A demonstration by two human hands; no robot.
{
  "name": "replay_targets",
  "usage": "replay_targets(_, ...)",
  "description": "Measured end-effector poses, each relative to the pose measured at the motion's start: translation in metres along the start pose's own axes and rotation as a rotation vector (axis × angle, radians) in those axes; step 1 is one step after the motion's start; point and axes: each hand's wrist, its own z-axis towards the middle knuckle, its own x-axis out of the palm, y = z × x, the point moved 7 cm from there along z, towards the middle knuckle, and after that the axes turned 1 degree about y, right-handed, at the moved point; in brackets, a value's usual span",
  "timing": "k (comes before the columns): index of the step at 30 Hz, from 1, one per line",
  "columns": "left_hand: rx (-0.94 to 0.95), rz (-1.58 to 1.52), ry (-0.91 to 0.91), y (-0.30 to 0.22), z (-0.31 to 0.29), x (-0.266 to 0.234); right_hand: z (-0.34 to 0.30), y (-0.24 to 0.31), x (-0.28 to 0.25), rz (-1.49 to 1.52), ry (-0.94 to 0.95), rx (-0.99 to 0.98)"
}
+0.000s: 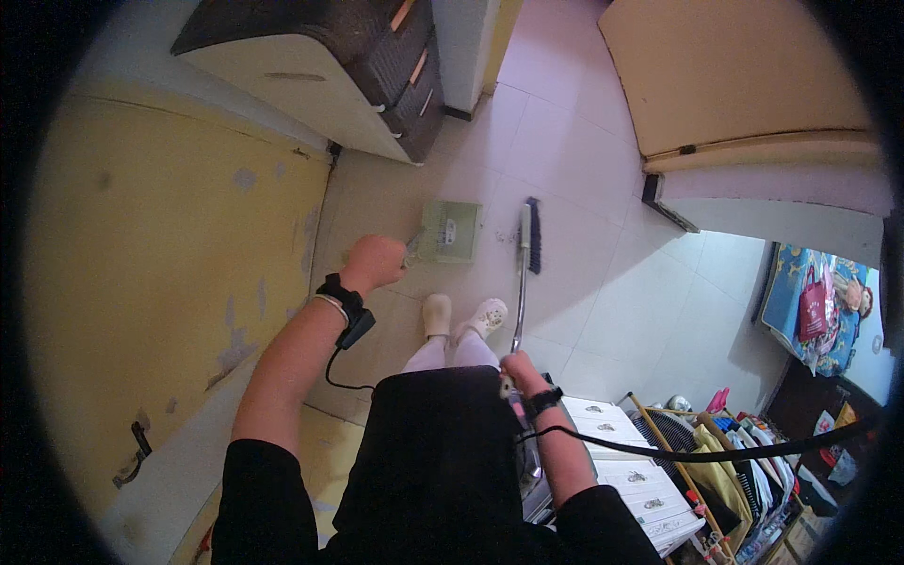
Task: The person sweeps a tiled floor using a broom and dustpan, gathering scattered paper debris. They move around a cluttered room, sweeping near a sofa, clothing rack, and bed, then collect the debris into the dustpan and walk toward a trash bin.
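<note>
My left hand is closed round the handle of a pale green dustpan, which rests on the floor with its open side to the right. Small bits of dark debris lie between the dustpan and the broom. To the right stands the broom, its dark bristles on the tiles and facing away from the dustpan. Its metal stick runs back to my right hand, whose fingers wrap round it close to my body.
Left is a worn yellow door; ahead of it, a brown and white drawer cabinet. A wooden door stands at upper right. White drawers and a rack of clothes are near my right. A black cable crosses by my right arm.
</note>
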Motion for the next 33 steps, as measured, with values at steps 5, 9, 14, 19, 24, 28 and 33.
replay_targets(5, -0.010, -0.033, -0.025, -0.003, -0.003, 0.009, -0.042, 0.024, -0.015, -0.017, 0.246, 0.012)
replay_targets(9, 0.027, -0.015, -0.087, -0.001, -0.002, 0.007, -0.045, 0.033, -0.021, -0.013, 0.216, 0.019)
replay_targets(14, -0.010, -0.012, -0.071, 0.001, -0.002, 0.003, -0.065, 0.004, -0.028, 0.147, 0.115, 0.048)
replay_targets(19, -0.030, -0.012, -0.066, 0.001, 0.000, 0.004, -0.022, -0.016, -0.005, -0.349, -0.144, -0.155)
replay_targets(24, -0.039, 0.013, -0.066, 0.006, 0.002, 0.007, 0.009, 0.004, 0.043, -0.063, 0.171, -0.267)
replay_targets(28, -0.049, 0.032, -0.066, 0.009, 0.009, 0.003, -0.045, 0.007, 0.026, -0.141, 0.132, -0.126)
replay_targets(33, -0.048, 0.033, -0.045, 0.011, 0.008, -0.001, -0.084, 0.008, 0.027, -0.058, -0.114, -0.051)
